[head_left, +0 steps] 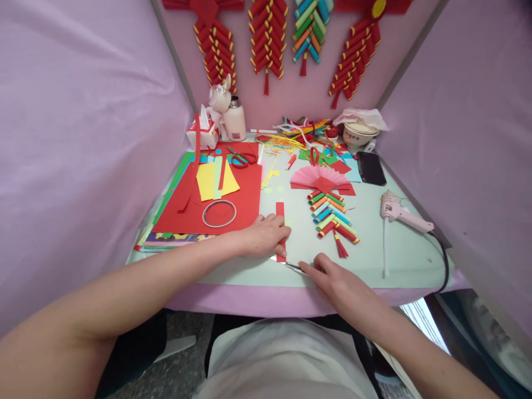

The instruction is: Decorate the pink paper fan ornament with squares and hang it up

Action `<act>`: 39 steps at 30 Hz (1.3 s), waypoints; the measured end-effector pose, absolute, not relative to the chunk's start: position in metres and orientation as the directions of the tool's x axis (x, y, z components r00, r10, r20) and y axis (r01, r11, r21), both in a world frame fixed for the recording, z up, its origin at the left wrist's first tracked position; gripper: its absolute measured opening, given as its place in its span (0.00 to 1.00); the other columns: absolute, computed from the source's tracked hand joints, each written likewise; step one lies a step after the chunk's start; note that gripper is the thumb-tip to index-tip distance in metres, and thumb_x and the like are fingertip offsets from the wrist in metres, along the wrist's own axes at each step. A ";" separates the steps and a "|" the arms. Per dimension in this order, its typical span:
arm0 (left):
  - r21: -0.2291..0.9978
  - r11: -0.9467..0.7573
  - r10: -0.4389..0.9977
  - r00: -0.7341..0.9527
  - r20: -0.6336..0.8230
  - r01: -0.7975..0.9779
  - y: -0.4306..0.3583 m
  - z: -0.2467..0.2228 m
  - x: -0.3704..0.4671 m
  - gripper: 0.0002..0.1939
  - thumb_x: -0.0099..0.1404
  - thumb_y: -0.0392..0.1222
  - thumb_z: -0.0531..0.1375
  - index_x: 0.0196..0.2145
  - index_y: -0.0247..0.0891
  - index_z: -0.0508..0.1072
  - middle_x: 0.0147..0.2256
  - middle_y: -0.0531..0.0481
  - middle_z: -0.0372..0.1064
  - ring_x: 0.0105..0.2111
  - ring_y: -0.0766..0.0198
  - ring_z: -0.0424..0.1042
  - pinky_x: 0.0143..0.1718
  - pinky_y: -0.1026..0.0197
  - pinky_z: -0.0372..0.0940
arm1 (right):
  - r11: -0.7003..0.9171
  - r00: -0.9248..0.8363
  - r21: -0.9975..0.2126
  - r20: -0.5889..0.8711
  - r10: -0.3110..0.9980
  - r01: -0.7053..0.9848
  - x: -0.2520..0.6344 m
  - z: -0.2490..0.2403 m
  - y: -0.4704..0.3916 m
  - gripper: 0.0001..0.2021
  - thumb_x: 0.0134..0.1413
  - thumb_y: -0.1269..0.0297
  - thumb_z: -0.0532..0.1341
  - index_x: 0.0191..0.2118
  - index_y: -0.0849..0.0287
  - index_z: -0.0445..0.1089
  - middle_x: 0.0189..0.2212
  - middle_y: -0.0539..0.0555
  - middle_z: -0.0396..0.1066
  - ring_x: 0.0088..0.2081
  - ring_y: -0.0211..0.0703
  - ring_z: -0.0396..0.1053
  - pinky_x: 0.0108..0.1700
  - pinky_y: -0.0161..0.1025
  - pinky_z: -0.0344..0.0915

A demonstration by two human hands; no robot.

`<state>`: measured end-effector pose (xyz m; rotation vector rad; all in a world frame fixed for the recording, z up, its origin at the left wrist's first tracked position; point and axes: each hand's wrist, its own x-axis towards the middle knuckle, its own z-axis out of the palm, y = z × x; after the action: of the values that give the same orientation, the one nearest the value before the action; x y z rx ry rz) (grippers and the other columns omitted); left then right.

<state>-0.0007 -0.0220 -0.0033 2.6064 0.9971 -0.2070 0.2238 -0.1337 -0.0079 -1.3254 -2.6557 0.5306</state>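
My left hand (268,235) presses a narrow red paper strip (280,210) against the table, fingers bent together over its lower half. Part of the strip is hidden under those fingers. In my right hand (332,277) is a slim craft knife (294,267), its tip at the strip's lower end. A thin pale edge shows beside the strip's bottom; what it belongs to is covered. To the right of the strip lies a paper firecracker string (332,213) of coloured rolls, with a pink paper fan (319,176) at its top and a red tassel (341,245) below.
At left, red paper sheets (245,188) bear a metal ring (219,214), yellow paper (208,183) and scissors (240,159). A glue gun (403,211) and phone (371,168) lie right. Behind are a tissue box (203,136), bottle (235,121) and bowl (359,135).
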 end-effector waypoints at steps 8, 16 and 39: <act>0.315 -0.679 0.623 0.748 -0.229 0.662 -0.022 -0.001 -0.003 0.11 0.62 0.49 0.60 0.32 0.39 0.67 0.38 0.48 0.62 0.42 0.55 0.61 0.40 0.57 0.54 | 0.473 -0.589 -0.588 -0.008 0.808 0.657 0.244 0.008 -0.145 0.22 0.64 0.71 0.47 0.60 0.48 0.58 0.40 0.54 0.62 0.36 0.36 0.67 0.41 0.34 0.66; 0.462 -0.496 0.792 0.601 -0.107 0.735 -0.053 0.003 -0.010 0.08 0.67 0.41 0.54 0.35 0.38 0.72 0.37 0.48 0.68 0.40 0.58 0.67 0.41 0.58 0.58 | 0.333 -0.313 -0.629 0.146 0.938 0.703 0.271 -0.016 -0.138 0.19 0.64 0.64 0.49 0.58 0.49 0.62 0.42 0.56 0.62 0.41 0.40 0.67 0.43 0.37 0.67; 0.783 -0.305 0.947 0.261 0.188 0.542 -0.079 -0.011 -0.022 0.07 0.61 0.40 0.60 0.39 0.42 0.70 0.38 0.50 0.68 0.39 0.61 0.68 0.41 0.58 0.64 | 0.227 -0.091 -0.225 0.491 0.866 0.947 0.250 -0.010 -0.081 0.18 0.62 0.64 0.53 0.56 0.61 0.65 0.43 0.65 0.68 0.46 0.57 0.66 0.45 0.55 0.66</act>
<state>-0.0217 -0.0793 -0.0107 1.9488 1.3436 0.8905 0.2497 -0.0810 -0.0102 -1.6616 -1.9788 -0.2007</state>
